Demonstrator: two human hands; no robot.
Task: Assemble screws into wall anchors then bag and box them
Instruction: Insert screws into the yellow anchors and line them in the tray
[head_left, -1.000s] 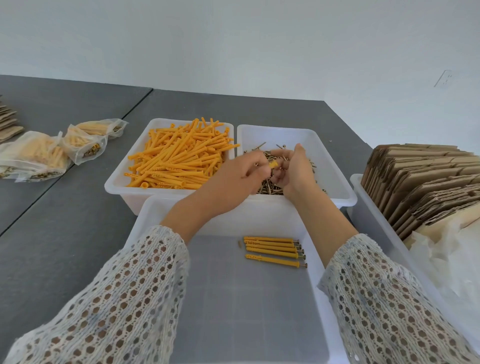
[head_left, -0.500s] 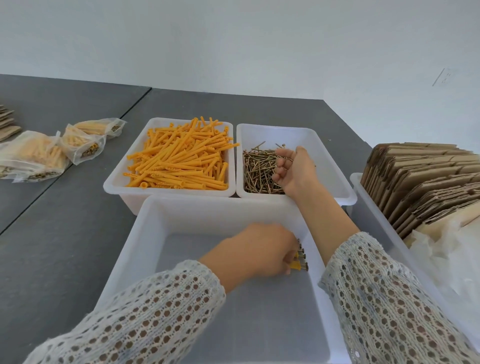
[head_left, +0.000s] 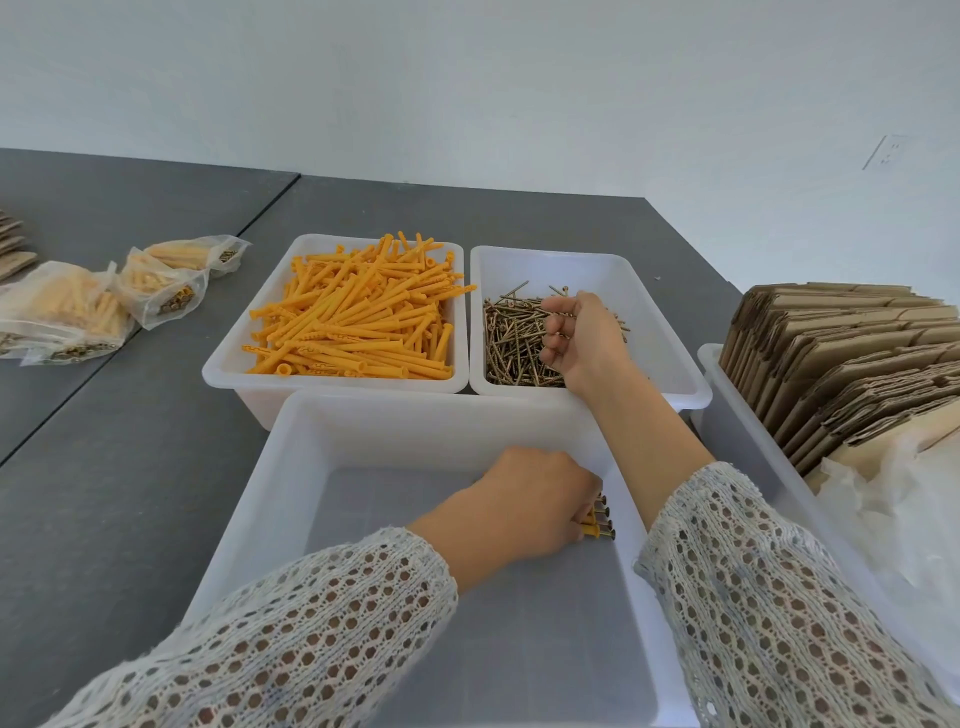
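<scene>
Two hands, left hand (head_left: 524, 501) on assembled anchors (head_left: 598, 519)

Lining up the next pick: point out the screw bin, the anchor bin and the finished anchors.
screw bin (head_left: 644, 280): head view, bare back wall.
anchor bin (head_left: 228, 371): head view, front-left rim.
finished anchors (head_left: 597, 530): head view, nearest anchor's exposed end.

A grey surface (head_left: 130, 467) carries three white bins (head_left: 270, 467); sealed bags (head_left: 62, 312) lie left; a cardboard tray (head_left: 727, 415) sits right.
</scene>
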